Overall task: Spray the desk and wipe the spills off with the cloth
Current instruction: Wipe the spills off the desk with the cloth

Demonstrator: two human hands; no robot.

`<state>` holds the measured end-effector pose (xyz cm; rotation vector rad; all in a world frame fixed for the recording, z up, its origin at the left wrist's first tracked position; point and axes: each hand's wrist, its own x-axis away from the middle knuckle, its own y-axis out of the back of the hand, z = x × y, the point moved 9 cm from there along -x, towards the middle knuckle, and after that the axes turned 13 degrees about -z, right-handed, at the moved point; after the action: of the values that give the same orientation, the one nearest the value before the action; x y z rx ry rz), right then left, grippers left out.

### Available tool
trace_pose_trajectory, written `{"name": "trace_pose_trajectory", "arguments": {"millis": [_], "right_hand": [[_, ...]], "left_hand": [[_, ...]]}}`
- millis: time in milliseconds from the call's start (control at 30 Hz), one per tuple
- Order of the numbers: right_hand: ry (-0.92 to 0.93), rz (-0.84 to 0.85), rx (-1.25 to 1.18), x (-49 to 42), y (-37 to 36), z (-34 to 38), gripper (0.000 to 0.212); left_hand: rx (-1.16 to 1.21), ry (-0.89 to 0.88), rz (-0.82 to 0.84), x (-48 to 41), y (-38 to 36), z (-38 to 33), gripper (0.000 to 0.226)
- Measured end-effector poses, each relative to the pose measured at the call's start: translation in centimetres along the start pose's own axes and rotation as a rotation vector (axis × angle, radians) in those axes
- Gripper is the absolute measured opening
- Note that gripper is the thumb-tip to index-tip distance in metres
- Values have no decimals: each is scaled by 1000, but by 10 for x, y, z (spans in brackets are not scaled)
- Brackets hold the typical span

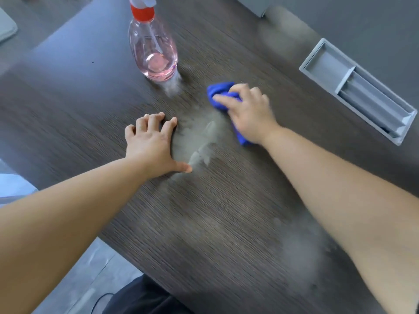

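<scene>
A clear spray bottle (152, 46) with pink liquid and a red collar stands upright at the far middle of the dark wood-grain desk (68, 109). My right hand (248, 112) grips a bunched blue cloth (221, 92) and presses it onto the desk, just right of the bottle's base. My left hand (154, 143) rests on the desk with fingers spread and bent, holding nothing. Between the two hands lies a pale wet smear (199, 141). Another hazy wet patch (301, 245) shows nearer me, beside my right forearm.
A grey recessed cable tray (358, 89) is set into the desk at the right. The desk's left edge runs diagonally, with grey floor (90, 268) beyond it. Dark clothing (145, 298) shows at the bottom.
</scene>
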<state>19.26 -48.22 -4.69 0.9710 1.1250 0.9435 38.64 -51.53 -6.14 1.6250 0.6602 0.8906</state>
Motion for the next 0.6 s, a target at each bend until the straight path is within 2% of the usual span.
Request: {"name": "trace_pose_trajectory", "arguments": {"millis": [100,167,233,300,367,433,467,500,600], "right_hand": [[-479,1,130,-14,-1,-48,47],[-565,-9,121,-11,-3,-19,50],[-411,10,56,2,-11,34,50],[-166,-15,-40,27,-8,76,45],[60,-37,-139,57,5,86,38],[139,-77,-130,78,17,62,37],[77,-100,-89,84,24,40,37],[-60,-120,-46,88,29,18,37],[-576,-143,97,102,28,-7,43]], "left_hand": [[20,9,6,1,-1,1,120],[33,9,-3,2,0,1,119],[46,12,-3,3,2,1,118],[89,18,15,2,3,3,110],[195,35,15,-2,11,9,87],[303,87,-13,0,23,22,63],[323,116,-48,3,28,29,54],[314,140,-92,9,32,36,49],[259,175,-147,38,28,44,44]]}}
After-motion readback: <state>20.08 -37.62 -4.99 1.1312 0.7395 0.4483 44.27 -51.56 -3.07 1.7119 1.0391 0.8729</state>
